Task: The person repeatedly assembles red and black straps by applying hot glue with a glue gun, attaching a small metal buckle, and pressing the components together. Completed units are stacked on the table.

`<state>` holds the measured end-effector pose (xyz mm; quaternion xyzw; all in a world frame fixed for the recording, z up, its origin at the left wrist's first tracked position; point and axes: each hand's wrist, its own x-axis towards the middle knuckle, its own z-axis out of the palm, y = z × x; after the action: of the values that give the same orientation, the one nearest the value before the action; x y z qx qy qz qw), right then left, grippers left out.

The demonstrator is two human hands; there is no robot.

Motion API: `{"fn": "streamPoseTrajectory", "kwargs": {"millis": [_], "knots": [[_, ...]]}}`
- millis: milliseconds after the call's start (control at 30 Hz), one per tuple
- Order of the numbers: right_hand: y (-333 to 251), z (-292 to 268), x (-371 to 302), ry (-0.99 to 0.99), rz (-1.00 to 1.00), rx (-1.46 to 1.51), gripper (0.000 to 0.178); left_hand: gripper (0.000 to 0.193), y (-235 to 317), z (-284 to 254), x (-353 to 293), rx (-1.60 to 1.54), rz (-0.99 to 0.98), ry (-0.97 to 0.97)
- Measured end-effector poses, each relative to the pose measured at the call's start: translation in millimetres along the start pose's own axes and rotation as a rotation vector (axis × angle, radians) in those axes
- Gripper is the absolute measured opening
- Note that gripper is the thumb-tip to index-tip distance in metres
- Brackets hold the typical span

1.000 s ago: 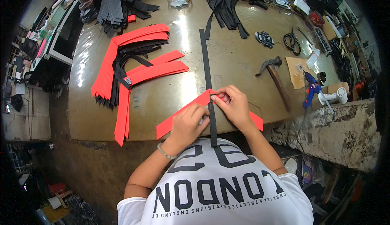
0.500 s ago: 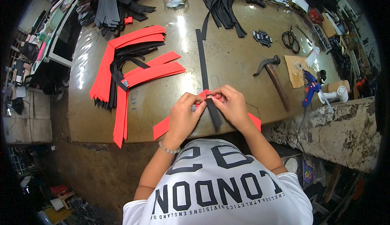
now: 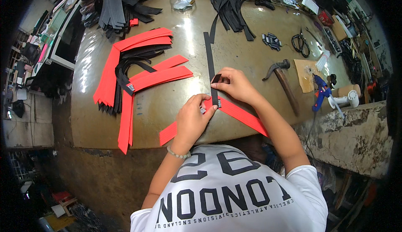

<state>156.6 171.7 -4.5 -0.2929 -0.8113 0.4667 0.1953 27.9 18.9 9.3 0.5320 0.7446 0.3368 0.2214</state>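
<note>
A red ribbed strap [image 3: 243,117] lies bent in a wide V near the table's front edge. My left hand [image 3: 191,115] is closed on its peak, thumb pressing by the end of a long narrow black strap [image 3: 210,54]. The black strap runs straight away from me across the table. Just beyond the peak, my right hand [image 3: 236,84] pinches a dark folded piece of black strap between thumb and fingers. A small dark label with pale marks [image 3: 219,103] shows at the red peak. Something small and greyish sits under my left fingers, partly hidden.
On the left lies a stack of red straps [image 3: 106,75] with black ones. Black straps [image 3: 228,6] and a clear bowl [image 3: 183,1] are at the back. Rightward are small dark labels [image 3: 272,42], scissors [image 3: 300,43], a hammer [image 3: 285,83] and a blue glue gun [image 3: 321,91].
My right hand has moved away from me, up along the black strap. The black end that hung toward me over the red peak is now folded away. My left hand stays at the peak.
</note>
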Motion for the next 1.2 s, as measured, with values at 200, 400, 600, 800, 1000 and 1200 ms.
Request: {"fn": "streamPoseTrajectory", "kwargs": {"millis": [200,400,600,800,1000,1200], "knots": [[-5.9,1.5,3.6,0.044,0.150,-0.223,0.023,0.031,3.1,-1.1,-5.3,0.116,0.080,-0.030],[-10.4,-3.9,-48.8,0.211,-0.468,-0.377,0.023,0.033,3.4,2.3,-6.8,0.186,0.102,-0.025],[4.7,-7.5,-79.0,-0.029,-0.630,-0.770,0.039,0.034,2.9,4.4,-6.4,0.195,0.110,-0.002],[7.6,-8.2,-75.9,-0.035,-0.674,-0.825,0.041,0.033,4.5,2.6,-7.0,0.219,0.104,-0.021],[8.7,-9.6,-78.1,-0.044,-0.658,-0.842,0.041,0.034,4.9,2.0,-6.1,0.207,0.086,-0.032],[-4.8,-7.9,-83.2,-0.064,-0.496,-0.709,0.042,0.033,9.9,0.0,-3.8,0.246,0.076,-0.049]]}}
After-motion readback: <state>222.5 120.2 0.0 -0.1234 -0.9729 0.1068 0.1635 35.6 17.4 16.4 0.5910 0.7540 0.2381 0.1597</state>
